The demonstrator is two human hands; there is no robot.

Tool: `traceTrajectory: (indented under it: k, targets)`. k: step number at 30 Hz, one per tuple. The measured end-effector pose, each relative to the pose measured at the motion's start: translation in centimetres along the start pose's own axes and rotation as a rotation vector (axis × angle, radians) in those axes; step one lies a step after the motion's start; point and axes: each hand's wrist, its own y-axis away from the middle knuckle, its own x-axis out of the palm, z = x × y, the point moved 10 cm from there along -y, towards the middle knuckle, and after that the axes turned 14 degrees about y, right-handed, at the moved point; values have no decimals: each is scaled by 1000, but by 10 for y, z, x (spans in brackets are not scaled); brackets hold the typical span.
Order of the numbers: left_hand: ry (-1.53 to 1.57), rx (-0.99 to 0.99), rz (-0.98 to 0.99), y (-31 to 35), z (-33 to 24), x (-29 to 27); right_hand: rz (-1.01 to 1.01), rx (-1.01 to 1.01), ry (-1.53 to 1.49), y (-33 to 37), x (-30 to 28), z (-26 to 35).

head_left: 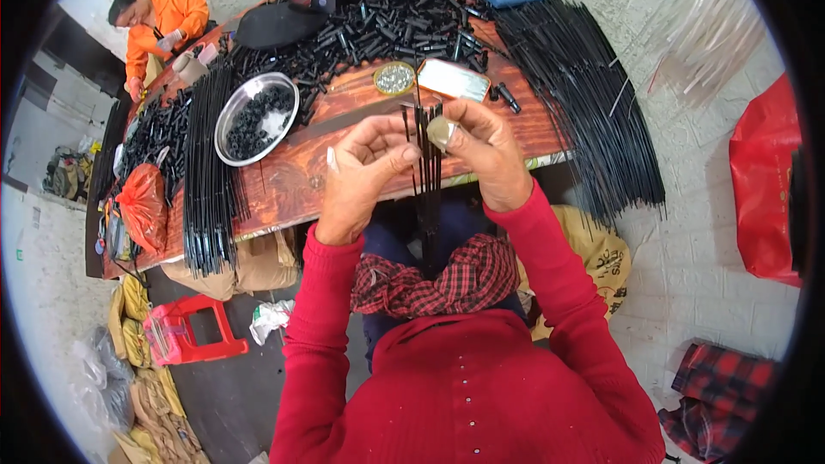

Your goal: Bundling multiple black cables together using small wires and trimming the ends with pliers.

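A bunch of thin black rods (427, 176) stands upright between my hands, its lower end down by my lap. My left hand (361, 167) is closed at the bunch's left side, thumb and fingertips on a thin black rod. At the upper right of the bunch my right hand (490, 150) is closed, thumb and index finger pinched by the rod tops. A grey-tan cover (440, 131) sits on the right thumb. What that pinch holds is too small to make out. White tape (333, 160) is wrapped on my left hand.
On the wooden table (288, 198) are a metal bowl of small black parts (258, 155), a dish of shiny bits (394, 77), a white tray (453, 80), heaped black tubes (378, 34) and rod bundles (584, 103). A co-worker in orange (163, 26) sits far left. A red stool (196, 329) stands below.
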Motion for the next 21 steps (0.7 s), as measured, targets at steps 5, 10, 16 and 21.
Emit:
traceTrajectory:
  k: [5,10,16,21]
  targets:
    - [-189,61,-9,-1,-15,-1,-2,-40,172,-10,1,12]
    - [-77,134,50,-7,-16,10,-22,-67,59,-20,-5,7]
    - [-106,35,-23,-3,4,-9,-47,-8,163,-11,-4,-4]
    - [-89,-12,19,0,7,-4,-37,3,21,-6,-3,-3]
